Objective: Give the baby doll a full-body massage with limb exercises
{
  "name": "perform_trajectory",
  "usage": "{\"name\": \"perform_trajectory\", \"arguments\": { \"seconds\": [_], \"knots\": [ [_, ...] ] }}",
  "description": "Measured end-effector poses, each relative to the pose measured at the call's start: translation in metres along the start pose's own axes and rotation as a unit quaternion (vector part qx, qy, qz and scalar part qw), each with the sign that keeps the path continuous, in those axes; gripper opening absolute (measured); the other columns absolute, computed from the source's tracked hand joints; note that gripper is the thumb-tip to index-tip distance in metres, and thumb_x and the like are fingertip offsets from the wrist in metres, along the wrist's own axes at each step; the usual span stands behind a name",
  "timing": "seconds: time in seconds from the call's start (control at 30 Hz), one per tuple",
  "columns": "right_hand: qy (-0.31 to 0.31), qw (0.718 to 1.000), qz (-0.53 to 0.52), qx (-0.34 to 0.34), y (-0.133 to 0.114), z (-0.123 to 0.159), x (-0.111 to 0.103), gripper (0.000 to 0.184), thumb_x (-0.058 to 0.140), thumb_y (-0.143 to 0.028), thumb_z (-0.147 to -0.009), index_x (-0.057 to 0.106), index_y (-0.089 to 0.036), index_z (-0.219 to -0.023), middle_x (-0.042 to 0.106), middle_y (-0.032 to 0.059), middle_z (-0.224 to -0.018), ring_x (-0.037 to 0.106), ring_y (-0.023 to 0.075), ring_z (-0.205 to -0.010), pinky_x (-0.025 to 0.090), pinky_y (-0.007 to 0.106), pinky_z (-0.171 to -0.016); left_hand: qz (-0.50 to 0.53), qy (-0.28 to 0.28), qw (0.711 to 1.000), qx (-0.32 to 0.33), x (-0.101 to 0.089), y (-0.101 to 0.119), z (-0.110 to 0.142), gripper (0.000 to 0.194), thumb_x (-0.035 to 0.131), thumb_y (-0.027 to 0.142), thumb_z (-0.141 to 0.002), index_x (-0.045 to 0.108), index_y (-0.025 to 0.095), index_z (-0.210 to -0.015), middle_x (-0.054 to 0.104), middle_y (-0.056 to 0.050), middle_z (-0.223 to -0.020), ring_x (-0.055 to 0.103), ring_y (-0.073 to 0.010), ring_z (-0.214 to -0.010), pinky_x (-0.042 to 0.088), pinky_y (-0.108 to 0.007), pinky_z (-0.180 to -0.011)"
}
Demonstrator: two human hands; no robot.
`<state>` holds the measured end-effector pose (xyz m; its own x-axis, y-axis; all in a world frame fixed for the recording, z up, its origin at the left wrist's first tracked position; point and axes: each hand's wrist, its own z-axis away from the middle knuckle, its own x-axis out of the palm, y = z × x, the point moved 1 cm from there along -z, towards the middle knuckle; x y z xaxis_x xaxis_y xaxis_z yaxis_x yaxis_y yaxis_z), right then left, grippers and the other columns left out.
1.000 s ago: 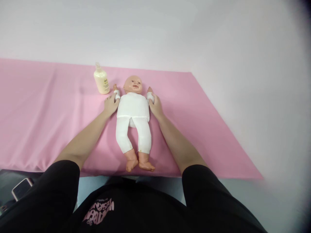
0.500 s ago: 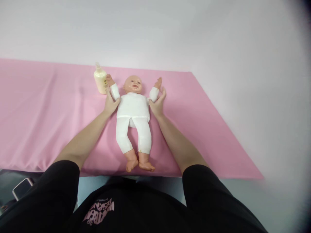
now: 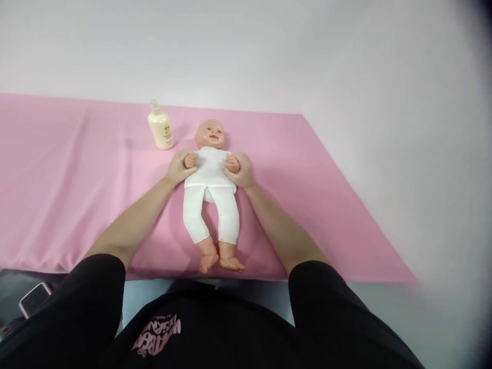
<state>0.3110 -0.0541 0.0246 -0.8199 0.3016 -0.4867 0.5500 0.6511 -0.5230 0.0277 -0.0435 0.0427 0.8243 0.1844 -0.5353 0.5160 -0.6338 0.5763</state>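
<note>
We have the bald, pinkish plastic doll with the white fabric body (image 3: 210,171) lying face-up between our hands on the pink cloth-covered desk (image 3: 307,215), its long axis running from head at the far side to feet by our near edge. Our left hand (image 3: 178,168) and right hand (image 3: 245,171) flank its torso about equally near, each grip curled around one of its arms, with small fists showing. The pale-yellow plastic pump bottle (image 3: 161,131) stands just beyond our left hand, apart from it.
</note>
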Motion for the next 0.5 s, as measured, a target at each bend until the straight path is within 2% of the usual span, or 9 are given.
{"name": "perform_trajectory", "arguments": {
  "seconds": [0.13, 0.33, 0.43, 0.5],
  "knots": [
    [-0.012, 1.0, 0.017, -0.014, -0.005, -0.002, -0.001, 0.027, 0.066, -0.052, -0.086, 0.065, -0.027, -0.096, 0.071, 0.0073, -0.097, 0.066, 0.0313, -0.101, 0.055, 0.052, -0.1, -0.006, -0.009, 1.0, -0.007, 0.001, 0.0, -0.001, 0.033, 0.075, 0.046, -0.078, 0.071, 0.022, -0.1, 0.076, -0.009, -0.105, 0.071, -0.0306, -0.103, 0.056, -0.048, -0.102],
    [-0.019, 0.999, 0.014, -0.023, -0.003, -0.001, -0.001, 0.032, 0.065, -0.057, -0.088, 0.066, -0.026, -0.098, 0.071, 0.0084, -0.098, 0.067, 0.0313, -0.101, 0.056, 0.052, -0.1, -0.017, -0.018, 1.0, -0.015, 0.002, -0.004, -0.001, 0.034, 0.075, 0.045, -0.079, 0.07, 0.021, -0.103, 0.076, -0.01, -0.107, 0.072, -0.0315, -0.106, 0.056, -0.05, -0.107],
    [-0.008, 1.0, 0.023, 0.011, 0.003, -0.001, 0.003, 0.054, 0.064, -0.066, -0.089, 0.063, -0.025, -0.124, 0.071, 0.0123, -0.119, 0.066, 0.0342, -0.118, 0.053, 0.055, -0.111, 0.011, -0.016, 1.0, -0.018, 0.005, -0.009, -0.002, 0.052, 0.07, 0.054, -0.086, 0.066, 0.017, -0.123, 0.074, -0.016, -0.123, 0.069, -0.0347, -0.121, 0.051, -0.052, -0.117],
    [0.024, 0.998, 0.032, 0.04, 0.012, -0.002, 0.006, 0.076, 0.056, -0.07, -0.094, 0.045, -0.022, -0.152, 0.062, 0.0174, -0.143, 0.058, 0.0361, -0.138, 0.045, 0.058, -0.122, 0.04, 0.004, 0.999, -0.025, 0.008, -0.014, -0.003, 0.074, 0.061, 0.063, -0.093, 0.052, 0.012, -0.147, 0.062, -0.022, -0.147, 0.057, -0.0365, -0.144, 0.038, -0.052, -0.129]
  ]
}}
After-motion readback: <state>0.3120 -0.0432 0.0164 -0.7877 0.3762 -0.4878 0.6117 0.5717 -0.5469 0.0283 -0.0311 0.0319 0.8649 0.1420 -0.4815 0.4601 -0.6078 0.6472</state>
